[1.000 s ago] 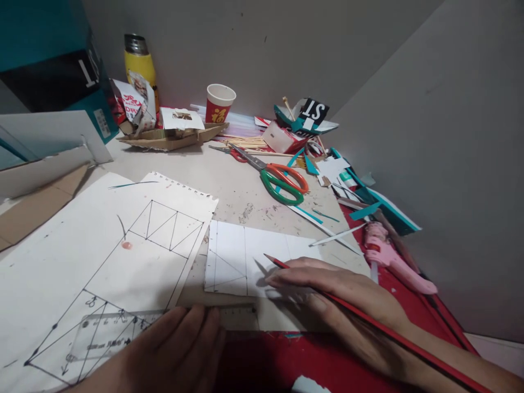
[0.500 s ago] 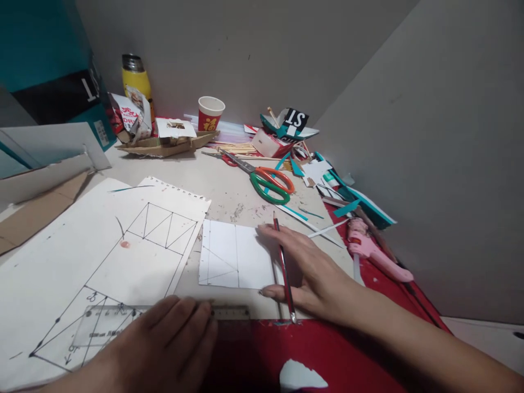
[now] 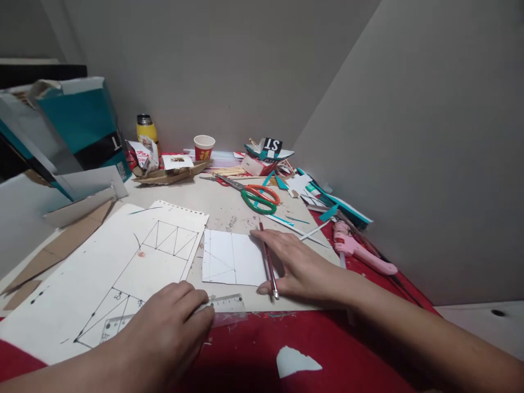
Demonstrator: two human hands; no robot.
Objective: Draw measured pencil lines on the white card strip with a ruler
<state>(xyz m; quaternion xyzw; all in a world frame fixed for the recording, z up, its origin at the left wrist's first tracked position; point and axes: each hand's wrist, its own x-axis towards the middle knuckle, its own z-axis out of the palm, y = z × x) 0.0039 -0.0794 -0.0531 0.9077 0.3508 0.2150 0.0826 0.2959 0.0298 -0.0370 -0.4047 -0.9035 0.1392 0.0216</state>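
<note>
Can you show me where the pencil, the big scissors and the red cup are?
Pencil [image 3: 269, 265]: head camera view, middle of its barrel.
Scissors [image 3: 245, 196]: head camera view, green handle.
Cup [image 3: 203, 153]: head camera view, red outside wall.

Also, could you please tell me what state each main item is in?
White card: flat, line-marked.
Drawing sheet: flat, drawn on.
Ruler: partly covered by left hand.
Pencil: in right hand.
Scissors: lying, blades nearly closed.
Paper cup: upright, contents hidden.
Yellow bottle: upright, cap unclear.
Glue gun: lying down, power unclear.
</note>
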